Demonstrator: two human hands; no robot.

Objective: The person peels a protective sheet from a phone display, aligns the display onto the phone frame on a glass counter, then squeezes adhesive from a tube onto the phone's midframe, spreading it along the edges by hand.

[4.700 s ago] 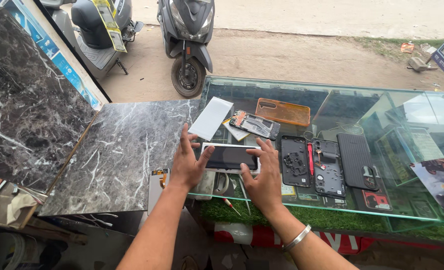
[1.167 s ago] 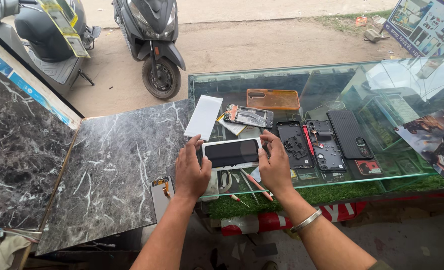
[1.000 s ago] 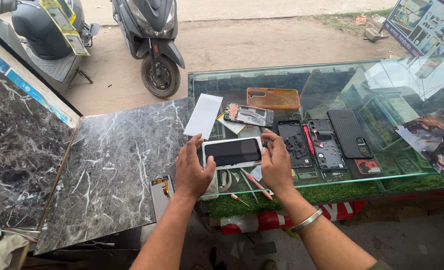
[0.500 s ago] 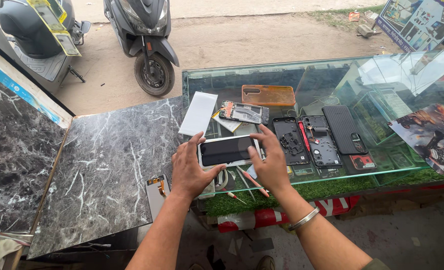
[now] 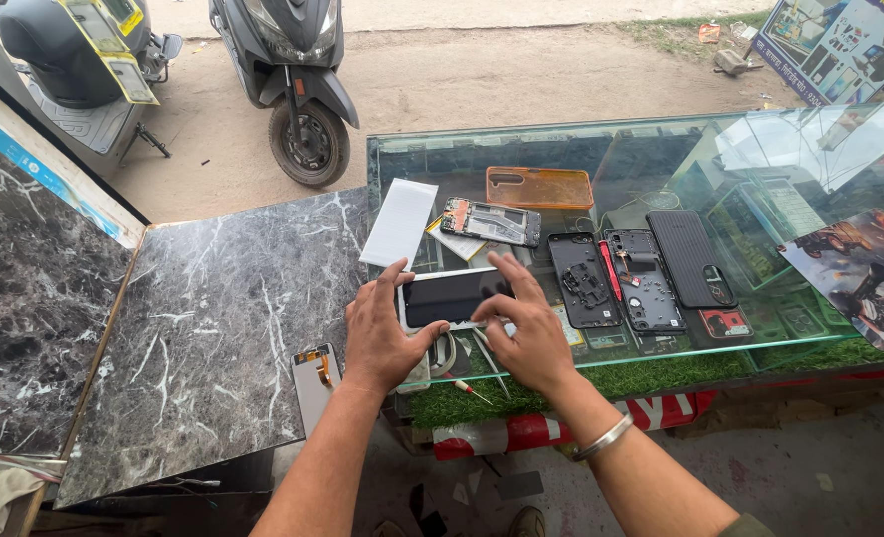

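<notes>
A phone screen panel (image 5: 449, 295) with a black face and white rim lies flat near the front edge of the glass counter (image 5: 661, 139). My left hand (image 5: 380, 331) grips its left end, thumb under the lower edge. My right hand (image 5: 527, 326) rests over its right end with the fingers spread on the dark glass. A silver bangle sits on my right wrist.
Further back lie a white rectangular sheet (image 5: 399, 221), an opened phone frame (image 5: 490, 221) and an orange clear case (image 5: 539, 186). To the right lie two black phone bodies (image 5: 582, 279) and a ribbed black cover (image 5: 688, 258). A marble slab (image 5: 213, 328) adjoins at left; scooters (image 5: 293, 70) stand beyond.
My right hand has slid from the panel's right edge onto its face, fingers spread. The view has shifted slightly; the panel stays on the counter under both hands.
</notes>
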